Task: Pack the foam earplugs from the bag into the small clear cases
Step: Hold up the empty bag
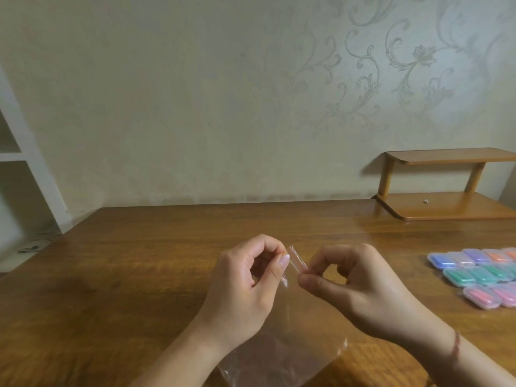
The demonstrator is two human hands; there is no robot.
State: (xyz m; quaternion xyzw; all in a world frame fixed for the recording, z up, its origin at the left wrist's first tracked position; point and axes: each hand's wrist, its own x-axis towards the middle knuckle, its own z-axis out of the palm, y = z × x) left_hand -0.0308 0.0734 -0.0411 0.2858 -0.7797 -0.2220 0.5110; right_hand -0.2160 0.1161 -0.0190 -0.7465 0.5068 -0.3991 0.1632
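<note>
The clear plastic bag (282, 356) hangs in the air in front of the person, over the near edge of the wooden table (139, 261). Its top edge sits up between the two hands, and the rest of it hangs down between the wrists. The bag is see-through, so the brown table shows through it. I cannot tell if any earplugs are inside it.

The left hand (245, 286) pinches one side of the bag's top. Its thumb and first finger are pressed together on the plastic, and the other fingers are curled in. The right hand (351, 286) pinches the other side of the top the same way, with thumb and fingertips squeezed on the thin edge. The two pinches are close to each other, with a small strip of the bag's mouth between them. A thin red string (456, 344) goes around the right wrist.

To the right, on the table, lie the small clear cases (480, 275). They are set in rows, just beside each other. Colours show inside them: blue, purple and orange at the back, green in the middle, pink in front. They are well apart from the hands.

Farther back on the right stands a little wooden shelf (446, 185) against the wall (195, 93). The wall has a curly leaf pattern. At the far left is part of a white shelf unit (25, 169).
</note>
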